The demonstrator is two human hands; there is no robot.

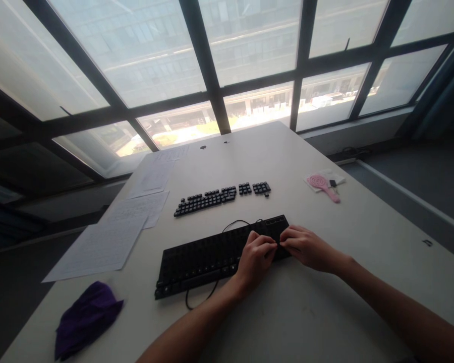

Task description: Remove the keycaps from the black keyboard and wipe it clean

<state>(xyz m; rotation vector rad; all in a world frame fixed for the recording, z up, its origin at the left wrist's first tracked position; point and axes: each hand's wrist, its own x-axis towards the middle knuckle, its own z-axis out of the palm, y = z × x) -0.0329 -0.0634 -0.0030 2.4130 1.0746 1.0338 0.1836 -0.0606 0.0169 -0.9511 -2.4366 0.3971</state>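
A black keyboard [204, 257] lies slanted across the near part of the table, most of its keycaps off. Over its right end, my left hand [255, 254] has its fingers closed in a pinch at the number-pad area. Close beside it, my right hand [302, 245] is also pinched, fingertips almost meeting those of the left. Whatever sits between the fingers is too small or hidden to make out. Beyond the keyboard, loose black keycaps [206, 201] are laid out in rows like a keyboard layout, with smaller groups of keycaps [261, 188] to their right.
Written paper sheets [98, 249] run along the table's left side. A purple cloth [87, 320] lies crumpled at the near left. On the right is a pink handheld fan-shaped item [321, 184]. The keyboard's cable [189, 301] loops out in front. Large windows stand behind the white table [257, 151].
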